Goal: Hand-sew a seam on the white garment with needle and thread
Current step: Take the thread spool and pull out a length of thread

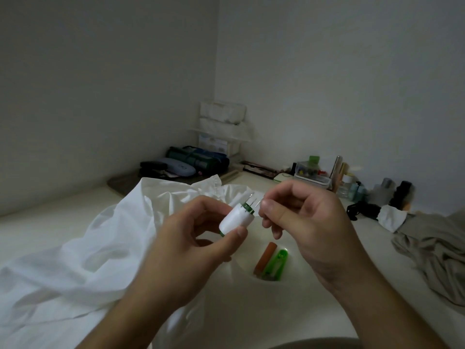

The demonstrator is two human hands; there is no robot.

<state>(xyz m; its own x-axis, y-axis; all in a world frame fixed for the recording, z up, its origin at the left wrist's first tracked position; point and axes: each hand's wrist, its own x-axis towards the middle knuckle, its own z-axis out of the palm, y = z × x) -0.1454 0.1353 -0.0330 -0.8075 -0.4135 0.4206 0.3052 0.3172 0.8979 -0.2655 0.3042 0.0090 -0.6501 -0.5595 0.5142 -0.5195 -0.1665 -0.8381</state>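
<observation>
left hand (191,238) fingers curled gripping, right hand (299,222) fingers pinching

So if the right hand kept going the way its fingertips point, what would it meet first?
The right hand points left toward the green end of the white thread spool, where thin metal needles stick out; it would likely meet those first, though depth is unclear.

One head-worn wide-angle view looks forward and down, close over both hands (251,235), across the pale desk (63,217) toward the room's corner walls (216,71).
</observation>
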